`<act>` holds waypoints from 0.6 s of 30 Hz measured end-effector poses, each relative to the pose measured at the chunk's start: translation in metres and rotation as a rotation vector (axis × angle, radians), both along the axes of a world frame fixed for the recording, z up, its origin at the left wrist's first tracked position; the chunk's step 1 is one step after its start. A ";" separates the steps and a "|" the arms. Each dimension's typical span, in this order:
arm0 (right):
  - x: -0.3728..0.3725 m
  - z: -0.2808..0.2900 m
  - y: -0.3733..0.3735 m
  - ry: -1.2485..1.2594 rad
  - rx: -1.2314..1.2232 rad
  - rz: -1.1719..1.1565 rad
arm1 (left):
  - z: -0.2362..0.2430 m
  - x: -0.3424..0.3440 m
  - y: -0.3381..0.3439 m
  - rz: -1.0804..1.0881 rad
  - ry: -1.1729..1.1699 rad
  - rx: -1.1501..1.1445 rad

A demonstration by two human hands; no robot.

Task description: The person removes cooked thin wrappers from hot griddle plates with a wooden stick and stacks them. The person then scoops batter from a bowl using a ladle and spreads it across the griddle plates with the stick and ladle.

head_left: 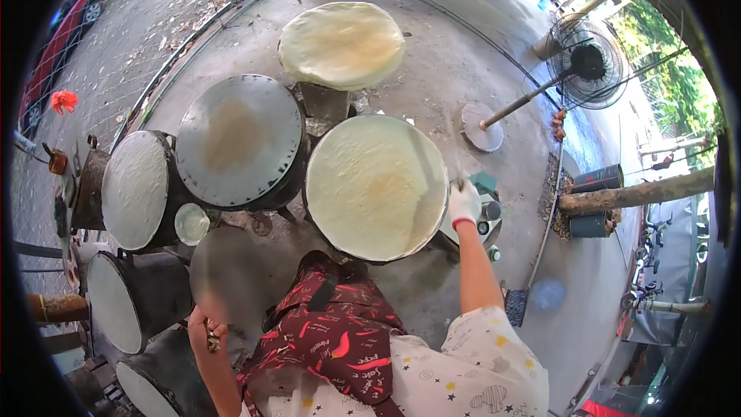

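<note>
My right hand (465,204), in a white glove with a red cuff, is at the right rim of a round griddle. Its fingers look closed, but what they hold is too small to make out. A wide pale sheet of dough (370,185) covers that griddle, with a browner patch in the middle. My left hand (207,327) is low at the left, fingers curled, wristband below. A blurred grey oval (231,270) hides part of it, so what it grips cannot be told. A red patterned apron (340,340) covers my front.
A bare dark griddle (239,143) stands left of the dough. Beyond is a stand topped by a pale round sheet (341,45). More drum stoves with white tops (135,189) line the left, beside a clear bowl (191,224). A standing fan (587,62) and small containers (490,208) are at right.
</note>
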State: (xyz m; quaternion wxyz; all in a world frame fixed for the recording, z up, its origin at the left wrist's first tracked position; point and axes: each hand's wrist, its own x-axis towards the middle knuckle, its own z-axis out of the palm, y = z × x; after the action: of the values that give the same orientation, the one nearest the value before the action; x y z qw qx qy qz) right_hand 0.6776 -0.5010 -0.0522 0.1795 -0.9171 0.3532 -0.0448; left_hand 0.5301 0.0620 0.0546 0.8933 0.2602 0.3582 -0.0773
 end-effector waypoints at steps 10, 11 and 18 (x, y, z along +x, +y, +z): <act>0.150 -0.028 -0.031 0.045 0.188 0.471 | 0.016 0.006 -0.054 0.101 0.116 0.102; 0.154 -0.034 -0.037 0.064 0.233 0.470 | 0.013 0.007 -0.057 0.081 0.123 0.114; 0.173 -0.024 -0.048 0.367 0.441 0.582 | 0.017 0.013 -0.080 0.101 0.133 0.095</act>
State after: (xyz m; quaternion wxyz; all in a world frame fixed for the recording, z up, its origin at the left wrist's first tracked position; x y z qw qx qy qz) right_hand 0.8510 -0.5489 -0.0763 0.3110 -0.9109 0.1063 0.2493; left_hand 0.5434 -0.0183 0.0717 0.8570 0.2781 0.4325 -0.0324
